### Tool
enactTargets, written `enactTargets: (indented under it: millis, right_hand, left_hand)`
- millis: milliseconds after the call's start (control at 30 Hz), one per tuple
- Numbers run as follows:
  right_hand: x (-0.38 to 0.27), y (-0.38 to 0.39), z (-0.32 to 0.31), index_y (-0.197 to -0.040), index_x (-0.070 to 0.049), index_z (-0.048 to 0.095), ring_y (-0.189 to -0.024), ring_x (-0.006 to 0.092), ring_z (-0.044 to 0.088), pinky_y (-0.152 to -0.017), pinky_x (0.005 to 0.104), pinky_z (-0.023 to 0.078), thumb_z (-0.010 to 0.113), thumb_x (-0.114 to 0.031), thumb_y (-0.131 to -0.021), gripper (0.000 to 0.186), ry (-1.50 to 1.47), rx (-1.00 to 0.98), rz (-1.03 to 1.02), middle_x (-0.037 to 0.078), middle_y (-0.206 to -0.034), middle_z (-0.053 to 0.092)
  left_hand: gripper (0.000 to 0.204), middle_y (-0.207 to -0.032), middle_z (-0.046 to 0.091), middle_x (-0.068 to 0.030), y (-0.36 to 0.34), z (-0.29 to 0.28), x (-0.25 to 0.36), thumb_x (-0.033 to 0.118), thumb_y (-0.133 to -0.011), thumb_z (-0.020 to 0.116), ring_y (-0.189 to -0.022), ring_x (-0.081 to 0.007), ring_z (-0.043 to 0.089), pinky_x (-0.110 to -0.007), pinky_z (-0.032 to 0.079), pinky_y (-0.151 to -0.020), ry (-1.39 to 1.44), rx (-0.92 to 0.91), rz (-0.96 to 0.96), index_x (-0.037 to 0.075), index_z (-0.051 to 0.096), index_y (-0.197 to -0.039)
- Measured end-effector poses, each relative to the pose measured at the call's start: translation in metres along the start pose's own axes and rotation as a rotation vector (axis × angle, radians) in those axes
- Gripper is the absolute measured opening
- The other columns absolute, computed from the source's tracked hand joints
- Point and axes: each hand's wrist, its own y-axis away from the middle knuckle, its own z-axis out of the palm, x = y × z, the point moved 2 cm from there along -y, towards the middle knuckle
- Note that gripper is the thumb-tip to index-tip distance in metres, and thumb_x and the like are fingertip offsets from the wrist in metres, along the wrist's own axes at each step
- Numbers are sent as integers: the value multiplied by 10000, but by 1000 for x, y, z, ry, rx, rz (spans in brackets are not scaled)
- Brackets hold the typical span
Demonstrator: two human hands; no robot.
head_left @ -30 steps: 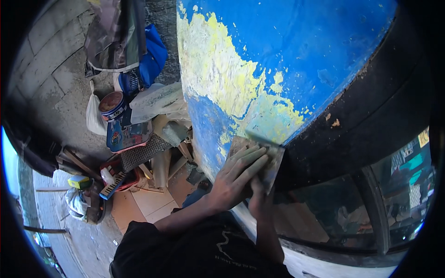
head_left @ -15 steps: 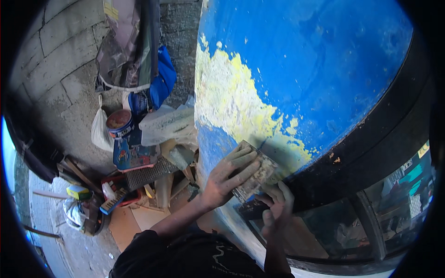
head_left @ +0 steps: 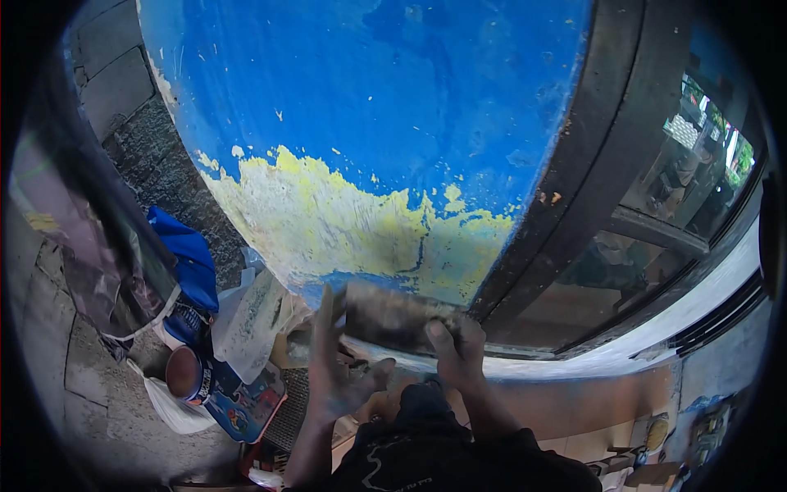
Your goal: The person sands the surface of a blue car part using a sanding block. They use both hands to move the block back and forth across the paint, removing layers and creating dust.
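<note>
My right hand (head_left: 457, 348) grips the right end of a flat, worn, dark rectangular block (head_left: 389, 312), held level across the lower edge of the curved wall with its thumb on the face. My left hand (head_left: 336, 369) is open at the block's left end, fingers raised and thumb apart, slightly blurred; whether it touches the block I cannot tell. Behind them the wall (head_left: 369, 98) has blue paint above a flaking pale-yellow and white patch (head_left: 328, 213).
At left hang a dark plastic sheet (head_left: 94, 230) and blue bag (head_left: 184, 254), above a round tub (head_left: 184, 373), white sack (head_left: 172, 406) and cluttered boards (head_left: 246, 410). A dark-framed glass panel (head_left: 664, 197) borders the wall at right. Tiles (head_left: 590, 430) lie below.
The view has turned, swinging the wall upright. The block has turned crosswise; my left hand has left its top for its left end, while my right hand has closed on the right end.
</note>
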Motion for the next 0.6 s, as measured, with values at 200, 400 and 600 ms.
enactTargets:
  millis: [200,400,600]
  right_hand:
    - [11,-28,-6,-1133,-20,546,-726,256,628,-670,344,495,698,-186,-824,383,35,-573,-272,133,-804,629]
    - [8,-61,-16,-1205,10,530,-928,295,637,-814,373,488,628,-206,-872,409,-37,-538,56,167,-1053,629]
    - [9,-66,-26,-1199,83,516,-971,269,635,-854,363,492,419,-139,-968,336,86,-386,-81,225,-1081,618]
  left_hand:
    - [773,-1057,562,-110,-28,8,-32,23,-796,731,-882,-158,611,-271,527,-750,488,236,-150,-16,264,-1411]
    - [665,-960,523,-82,-61,31,-21,28,-745,767,-735,-118,545,-227,447,-574,-6,284,60,17,457,-1333]
    - [745,-1025,529,-110,-66,63,-29,83,-695,830,-838,-159,578,-252,489,-701,274,458,-61,-5,431,-1318]
